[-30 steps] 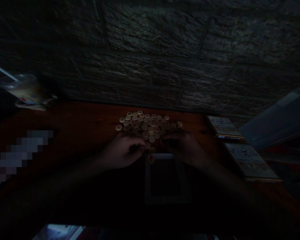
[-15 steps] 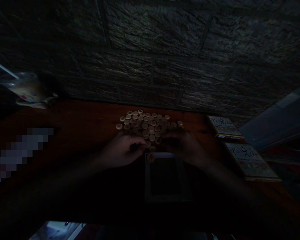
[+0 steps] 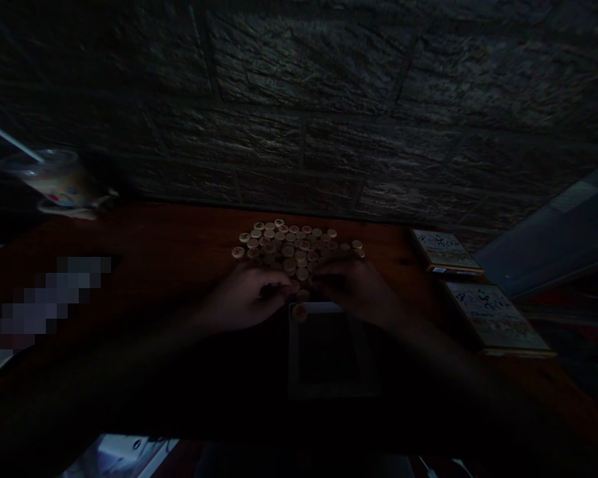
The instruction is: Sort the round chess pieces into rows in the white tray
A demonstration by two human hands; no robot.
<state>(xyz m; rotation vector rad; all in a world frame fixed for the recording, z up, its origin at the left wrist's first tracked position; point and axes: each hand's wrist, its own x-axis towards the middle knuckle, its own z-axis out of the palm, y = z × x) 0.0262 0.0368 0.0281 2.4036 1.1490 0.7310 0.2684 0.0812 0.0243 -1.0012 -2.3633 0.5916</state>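
Many round wooden pieces, some with red or dark characters, lie in a pile on the brown table. My left hand is at the pile's near left side, thumb and fingertips pinched beside a piece; what they hold, if anything, is too dark to tell. Across from it, my right hand has its curled fingertips at the pile's near right edge, also too dark to show a held piece. Below the hands lies an open box with a dark inside. One red-marked piece rests at its top left corner.
Two flat boxes with printed lids, one behind the other, lie at the right. At the far left stands a plastic cup with a white straw. A blurred-out flat object lies at the left. A stone wall rises behind the table.
My right hand has moved slightly left, its fingertips now closer to my left hand and over a piece at the pile's near edge. My left hand has hardly moved.
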